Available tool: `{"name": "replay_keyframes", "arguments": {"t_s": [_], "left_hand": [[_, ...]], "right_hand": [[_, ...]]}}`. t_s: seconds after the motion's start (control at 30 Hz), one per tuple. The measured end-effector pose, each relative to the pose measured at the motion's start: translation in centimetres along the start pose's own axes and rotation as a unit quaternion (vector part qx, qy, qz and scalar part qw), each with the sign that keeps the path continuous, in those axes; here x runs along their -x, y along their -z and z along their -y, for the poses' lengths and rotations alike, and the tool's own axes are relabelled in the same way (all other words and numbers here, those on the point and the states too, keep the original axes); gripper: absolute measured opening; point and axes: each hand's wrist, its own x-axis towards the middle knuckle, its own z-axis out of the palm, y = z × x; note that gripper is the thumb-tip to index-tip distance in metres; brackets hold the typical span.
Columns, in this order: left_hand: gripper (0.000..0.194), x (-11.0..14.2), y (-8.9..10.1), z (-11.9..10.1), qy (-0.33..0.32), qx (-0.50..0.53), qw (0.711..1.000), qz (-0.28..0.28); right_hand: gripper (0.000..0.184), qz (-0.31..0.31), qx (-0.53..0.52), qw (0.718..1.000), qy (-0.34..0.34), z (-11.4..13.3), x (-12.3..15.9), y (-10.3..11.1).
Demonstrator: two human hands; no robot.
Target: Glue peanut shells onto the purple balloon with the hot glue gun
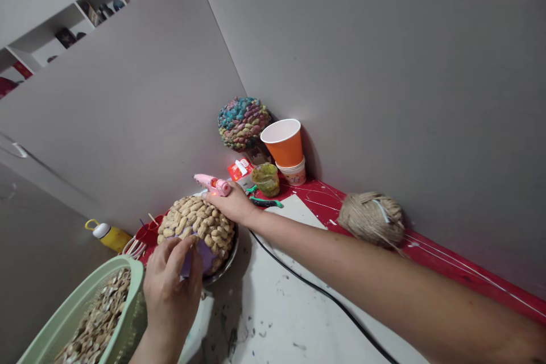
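A dome (196, 216) covered in peanuts in their shells sits in a metal bowl (226, 270), with a bare purple patch (207, 256) facing me. My left hand (173, 278) is at this patch, thumb and forefinger closed together; what they pinch, if anything, is too hidden to name. Behind the dome, my right hand (234, 202) is wrapped around a pink hot glue gun (212, 183), whose nozzle points left. A black cord (315, 293) runs across the table below my right forearm.
A green basket (135, 278) of shells stands at left, near a yellow bottle (113, 237) and red cups (149, 231). Along the wall are a coloured peanut dome (244, 122), an orange paper cup (285, 145), a small tub (266, 179), green-handled pliers (265, 202) and a twine ball (371, 218).
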Motion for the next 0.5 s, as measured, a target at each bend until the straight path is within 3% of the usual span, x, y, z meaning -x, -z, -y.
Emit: {"name": "replay_keyframes", "arguments": {"t_s": [0.13, 0.23, 0.5], "left_hand": [[0.028, -0.03, 0.11, 0.10, 0.022, 0.040, 0.999, -0.007], [0.020, -0.13, 0.21, 0.05, 0.034, 0.045, 0.998, -0.016], [0.019, 0.77, 0.08, 0.79, 0.003, 0.034, 0.999, -0.020]], "right_hand": [[0.019, -0.003, 0.005, 1.000, -0.003, -0.05, 0.11, 0.05], [0.020, -0.005, 0.007, 1.000, -0.004, -0.08, 0.16, 0.05], [0.018, -0.002, 0.005, 1.000, -0.007, -0.18, 0.19, 0.05]]}}
